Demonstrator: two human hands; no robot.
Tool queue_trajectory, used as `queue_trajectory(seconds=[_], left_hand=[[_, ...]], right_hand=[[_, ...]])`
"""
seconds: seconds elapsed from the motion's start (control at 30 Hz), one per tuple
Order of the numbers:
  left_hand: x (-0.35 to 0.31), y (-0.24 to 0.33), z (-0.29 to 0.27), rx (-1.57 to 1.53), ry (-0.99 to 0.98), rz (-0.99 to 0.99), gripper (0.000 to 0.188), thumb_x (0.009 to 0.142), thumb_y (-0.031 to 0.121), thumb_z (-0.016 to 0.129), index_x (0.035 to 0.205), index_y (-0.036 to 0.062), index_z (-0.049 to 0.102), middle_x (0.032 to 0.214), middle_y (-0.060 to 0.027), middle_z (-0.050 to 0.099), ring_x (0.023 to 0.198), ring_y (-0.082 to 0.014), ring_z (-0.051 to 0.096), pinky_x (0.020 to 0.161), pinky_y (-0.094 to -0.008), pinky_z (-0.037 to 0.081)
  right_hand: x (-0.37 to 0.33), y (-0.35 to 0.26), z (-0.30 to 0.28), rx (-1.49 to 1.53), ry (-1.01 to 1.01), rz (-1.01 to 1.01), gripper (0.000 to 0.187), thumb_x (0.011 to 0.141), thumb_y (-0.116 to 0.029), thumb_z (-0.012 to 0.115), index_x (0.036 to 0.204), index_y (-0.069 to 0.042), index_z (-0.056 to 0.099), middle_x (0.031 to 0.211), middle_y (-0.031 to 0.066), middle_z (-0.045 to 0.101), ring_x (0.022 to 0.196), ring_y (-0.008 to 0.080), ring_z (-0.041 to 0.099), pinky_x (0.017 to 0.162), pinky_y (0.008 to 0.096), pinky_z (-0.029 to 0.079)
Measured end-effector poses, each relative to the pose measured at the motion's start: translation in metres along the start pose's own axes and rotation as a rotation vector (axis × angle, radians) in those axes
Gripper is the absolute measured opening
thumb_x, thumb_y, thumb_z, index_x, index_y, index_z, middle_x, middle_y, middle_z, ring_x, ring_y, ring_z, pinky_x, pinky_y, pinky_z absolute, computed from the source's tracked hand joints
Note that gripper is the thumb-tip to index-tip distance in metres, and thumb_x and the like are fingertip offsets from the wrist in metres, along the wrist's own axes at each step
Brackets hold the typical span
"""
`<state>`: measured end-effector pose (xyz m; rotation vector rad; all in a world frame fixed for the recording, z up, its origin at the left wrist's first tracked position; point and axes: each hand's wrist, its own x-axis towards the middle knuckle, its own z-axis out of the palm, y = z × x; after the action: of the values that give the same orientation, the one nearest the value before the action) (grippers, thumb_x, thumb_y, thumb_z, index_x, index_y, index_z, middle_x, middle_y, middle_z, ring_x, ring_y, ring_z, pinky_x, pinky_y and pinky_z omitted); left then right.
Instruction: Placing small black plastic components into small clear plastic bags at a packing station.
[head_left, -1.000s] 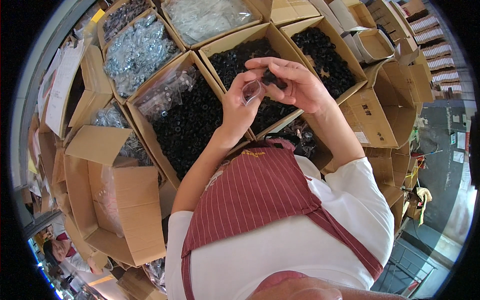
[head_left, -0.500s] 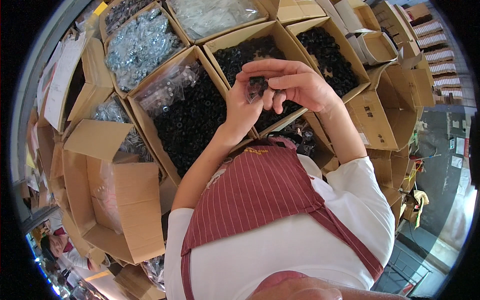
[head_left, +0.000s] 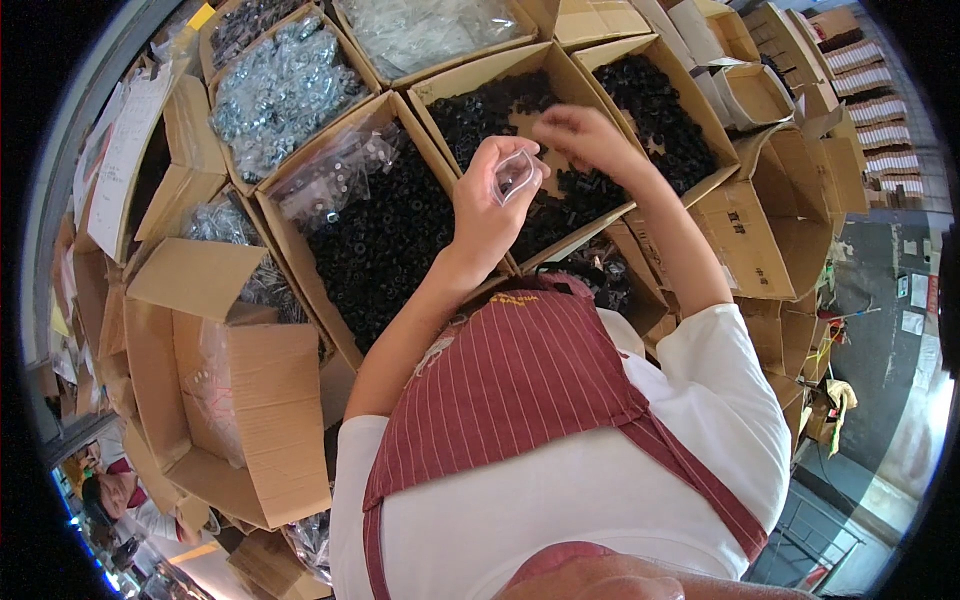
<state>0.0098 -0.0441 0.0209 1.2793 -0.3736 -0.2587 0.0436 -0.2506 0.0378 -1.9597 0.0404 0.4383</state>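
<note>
My left hand (head_left: 484,210) is closed around a small clear plastic bag (head_left: 513,180), its mouth spread open and something dark inside. My right hand (head_left: 590,140) hangs apart from the bag, over an open cardboard box (head_left: 590,228) of small black parts (head_left: 482,117). Motion smears its fingers, so whether they hold anything does not show. Beneath my left forearm stands another box with black ring-shaped parts (head_left: 380,245) and a clear bag of small pale pieces (head_left: 335,172). To the right, a third box holds black rings (head_left: 655,115).
Shiny metal parts (head_left: 288,90) fill a box at far left, beside a box of clear plastic bags (head_left: 430,35). An open carton (head_left: 285,420) stands near left; more open cartons (head_left: 775,225) stand at right. A person (head_left: 125,490) is at the lower left edge.
My right hand has pulled away from the bag, up and to the right. The black piece seen at the bag's mouth no longer shows there. My left hand stays nearly in place.
</note>
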Motion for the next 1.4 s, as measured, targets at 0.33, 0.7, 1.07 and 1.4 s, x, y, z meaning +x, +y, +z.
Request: queue_trajectory(seconds=[0.33,0.7,1.07,1.4], left_hand=[[0.002,-0.005,-0.003,0.013,0.021,-0.002,0.02,0.092,0.001,0.063,0.112,0.0014,0.059,0.098,-0.0055,0.066,0.093,-0.0106,0.062,0.085,-0.0254,0.047],[0.003,-0.003,-0.004,0.069,0.062,0.021,0.02,0.093,0.004,0.064,0.112,0.0011,0.059,0.098,-0.0063,0.067,0.092,-0.0114,0.063,0.084,-0.0259,0.048],[0.003,-0.019,-0.002,0.048,-0.005,0.091,0.03,0.089,-0.006,0.062,0.118,-0.0008,0.056,0.11,-0.0062,0.064,0.102,-0.0117,0.061,0.092,-0.0283,0.048],[-0.004,-0.01,0.001,0.053,-0.041,0.028,0.035,0.085,-0.007,0.067,0.118,0.0002,0.057,0.11,-0.0058,0.064,0.101,-0.0132,0.062,0.087,-0.0277,0.051]], right_hand=[[0.02,0.081,0.041,-0.412,-0.542,0.133,0.06,0.089,-0.045,0.067,0.112,0.009,0.059,0.082,0.0242,0.068,0.081,0.0355,0.068,0.07,0.044,0.052],[-0.017,0.007,0.017,-0.308,0.269,-0.391,0.024,0.088,-0.018,0.072,0.106,-0.003,0.073,0.08,0.0147,0.071,0.066,0.0191,0.068,0.061,0.0315,0.052],[-0.053,-0.047,0.03,-0.539,0.229,-0.77,0.033,0.082,0.002,0.068,0.115,-0.002,0.071,0.084,0.0135,0.072,0.066,0.0203,0.067,0.061,0.0284,0.051],[-0.052,-0.068,0.046,0.339,-0.099,-0.552,0.023,0.095,-0.003,0.058,0.115,-0.002,0.069,0.094,0.0046,0.07,0.087,0.0105,0.063,0.076,0.0251,0.05]])
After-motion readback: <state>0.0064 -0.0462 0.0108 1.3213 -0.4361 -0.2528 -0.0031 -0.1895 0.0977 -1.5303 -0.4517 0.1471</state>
